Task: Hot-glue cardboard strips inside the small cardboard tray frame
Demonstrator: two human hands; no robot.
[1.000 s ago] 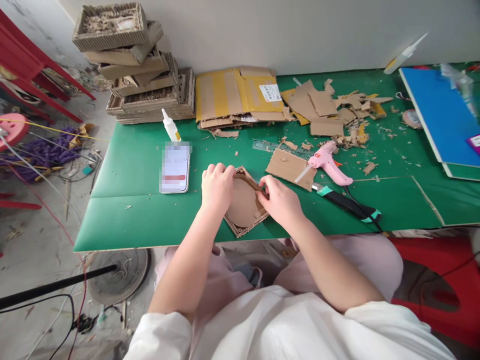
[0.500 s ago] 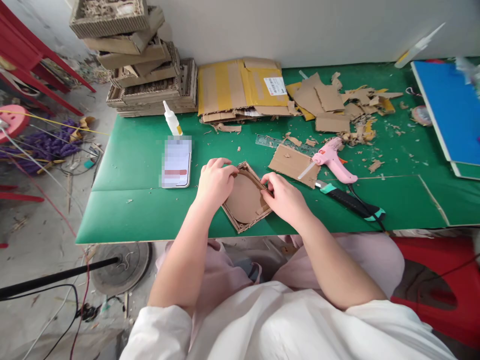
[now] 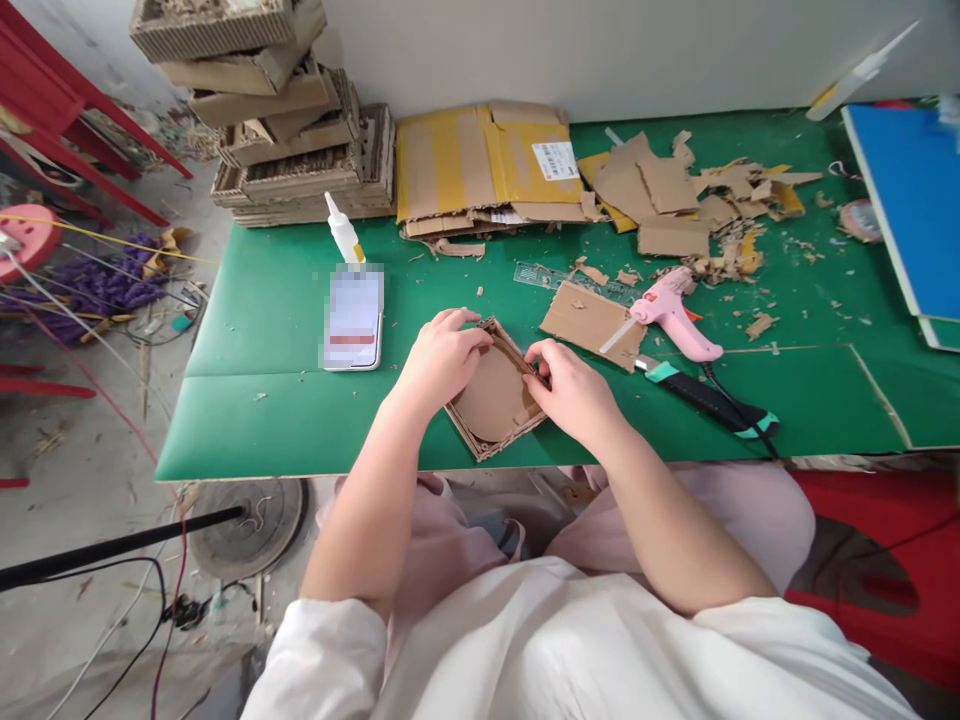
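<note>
Left hand has shifted farther over the tray on green tabletop.

- The left hand covers the left corner of the small cardboard tray; whether it grips there cannot be told.
- The right hand hides the tray's right corner.
- Pixelation blots out parts of the phone.
- Print on the white label is too small to read.
- A cardboard piece partly covers the clear ruler.
- The picture's edges crop the tray stack, blue board and red stool.
</note>
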